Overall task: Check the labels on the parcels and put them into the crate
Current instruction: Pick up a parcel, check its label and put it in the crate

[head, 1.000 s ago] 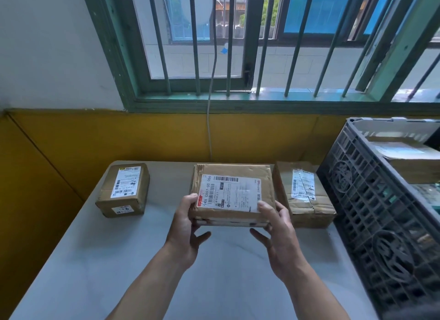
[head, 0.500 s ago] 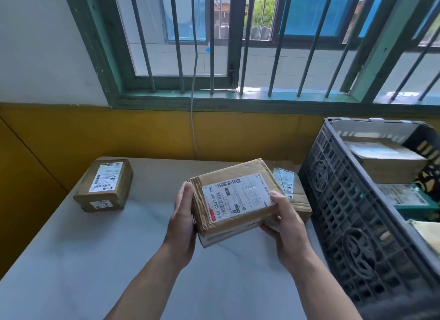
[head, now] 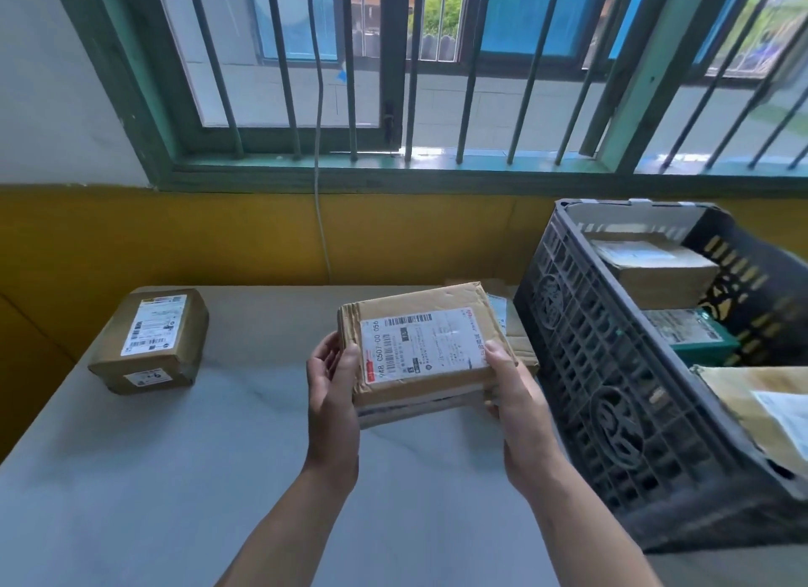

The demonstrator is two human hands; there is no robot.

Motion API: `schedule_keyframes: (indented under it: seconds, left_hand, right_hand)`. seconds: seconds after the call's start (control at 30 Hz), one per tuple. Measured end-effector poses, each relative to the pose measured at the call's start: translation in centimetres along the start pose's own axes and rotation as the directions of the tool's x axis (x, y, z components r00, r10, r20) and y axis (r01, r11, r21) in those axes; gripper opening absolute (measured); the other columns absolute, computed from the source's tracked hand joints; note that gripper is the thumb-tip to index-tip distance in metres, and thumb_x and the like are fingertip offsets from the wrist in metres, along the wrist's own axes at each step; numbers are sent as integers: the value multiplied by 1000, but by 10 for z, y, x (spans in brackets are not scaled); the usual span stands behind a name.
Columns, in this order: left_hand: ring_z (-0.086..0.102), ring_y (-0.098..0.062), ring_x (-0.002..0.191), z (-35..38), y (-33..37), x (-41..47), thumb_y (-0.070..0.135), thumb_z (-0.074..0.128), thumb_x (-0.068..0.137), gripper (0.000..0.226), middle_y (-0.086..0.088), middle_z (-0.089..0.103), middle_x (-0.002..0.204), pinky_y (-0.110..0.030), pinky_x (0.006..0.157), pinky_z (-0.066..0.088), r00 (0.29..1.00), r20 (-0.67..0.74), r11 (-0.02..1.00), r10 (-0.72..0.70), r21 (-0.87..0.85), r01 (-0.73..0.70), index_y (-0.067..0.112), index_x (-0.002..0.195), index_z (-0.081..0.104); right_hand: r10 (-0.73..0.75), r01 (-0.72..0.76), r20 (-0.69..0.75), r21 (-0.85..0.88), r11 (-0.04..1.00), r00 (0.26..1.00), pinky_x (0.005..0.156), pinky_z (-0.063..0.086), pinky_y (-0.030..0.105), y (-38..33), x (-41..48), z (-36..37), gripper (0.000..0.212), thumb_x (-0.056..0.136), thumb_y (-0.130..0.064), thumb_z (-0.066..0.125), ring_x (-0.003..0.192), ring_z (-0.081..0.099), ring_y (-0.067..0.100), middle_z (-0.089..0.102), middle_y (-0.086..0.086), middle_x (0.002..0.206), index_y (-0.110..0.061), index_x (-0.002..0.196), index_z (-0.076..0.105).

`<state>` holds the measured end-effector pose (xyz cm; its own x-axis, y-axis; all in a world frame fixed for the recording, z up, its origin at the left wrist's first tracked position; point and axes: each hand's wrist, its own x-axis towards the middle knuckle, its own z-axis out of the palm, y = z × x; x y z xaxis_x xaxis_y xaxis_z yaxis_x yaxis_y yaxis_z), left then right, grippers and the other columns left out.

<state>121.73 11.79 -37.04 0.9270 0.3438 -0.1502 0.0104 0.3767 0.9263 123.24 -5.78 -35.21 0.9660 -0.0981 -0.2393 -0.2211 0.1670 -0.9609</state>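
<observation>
I hold one labelled parcel (head: 428, 346) above the bench (head: 175, 477).
My left hand (head: 330, 394) and right hand (head: 518, 398) have fingers (head: 350, 363) clamped on its short ends, label up, just beside the crate (head: 612, 389).

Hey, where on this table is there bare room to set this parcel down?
Widest bare patch: the near half of the table, from the small box across to the crate. Also free: the strip between that box and the held parcel. Crowded: the far right corner, where another parcel sits beside the crate.
</observation>
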Motion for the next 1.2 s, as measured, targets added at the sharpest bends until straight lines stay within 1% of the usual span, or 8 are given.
schedule_keyframes:
  seconds: [0.1, 0.23, 0.4, 0.53, 0.7, 0.8, 0.97, 1.2]
  left_hand:
    - [68, -24, 118, -3, 1, 1, 34, 56, 102, 24, -5, 72, 127, -46, 101, 54, 1000, 0, 1000, -27, -6, 27, 37, 126, 56]
    - [70, -24, 115, -4, 1, 4, 31, 53, 104, 24, -4, 73, 124, -41, 94, 56, 999, 29, 999, -38, -4, 38, 36, 127, 57]
    - [71, -20, 110, 7, -2, 1, 35, 57, 101, 28, -2, 76, 119, -37, 88, 55, 999, 23, 999, -31, -18, 32, 33, 129, 59]
    - [73, -16, 103, 24, -5, -2, 28, 50, 105, 25, 1, 78, 112, -31, 80, 53, 999, -35, 999, -17, -44, 15, 31, 126, 64]
    - [73, -17, 105, 62, -15, -13, 28, 49, 105, 30, -1, 78, 114, -31, 79, 54, 992, -128, 999, 8, -36, -12, 29, 129, 66]
    - [73, -18, 107, 83, -22, -25, 38, 56, 96, 38, 0, 78, 116, -33, 82, 54, 982, -188, 999, 13, -33, -19, 29, 131, 67]
    - [71, -23, 114, 121, -34, -47, 49, 51, 87, 53, -3, 76, 121, -43, 96, 54, 954, -298, 999, 27, -27, -37, 28, 132, 68]
    - [69, -26, 119, 148, -33, -59, 63, 57, 79, 62, -5, 75, 121, -57, 111, 46, 936, -349, 996, 43, -64, -70, 25, 126, 72]
  right_hand:
    - [-16, 16, -23, -30, 999, 1000, 78, 47, 19, -3, -7, 5, 31, 99, -38, 55, 91, 68, -5, 73, -7, 115, -25, 125, 65]
    - [-46, 44, -64, -31, 999, 997, 101, 48, 31, -2, -15, 8, 44, 87, -47, 63, 114, 64, 9, 72, -6, 121, -28, 126, 66]
    - [-66, 61, -72, -66, 996, 995, 97, 51, 30, -6, -19, -7, 30, 97, -36, 62, 110, 67, 11, 75, -6, 114, -26, 125, 67]
    - [-62, 58, -62, -77, 995, 996, 105, 50, 44, -11, -13, -21, 50, 79, -50, 65, 111, 68, 15, 75, -4, 114, -26, 123, 67]
    - [-51, 51, 11, -61, 997, 999, 97, 54, 39, -18, 7, -59, 52, 77, -51, 67, 112, 68, 16, 75, -4, 114, -29, 125, 66]
    - [-21, 23, 28, -56, 998, 999, 96, 54, 40, -21, 14, -80, 59, 72, -56, 69, 113, 67, 17, 75, -5, 115, -30, 126, 64]
    - [3, 7, 130, -78, 997, 991, 96, 55, 37, -33, 22, -119, 65, 73, -57, 67, 114, 66, 14, 72, -5, 119, -30, 132, 59]
    - [-22, 41, 195, -94, 995, 981, 107, 48, 41, -56, 23, -140, 69, 74, -63, 63, 119, 60, 9, 66, -10, 126, -36, 136, 54]
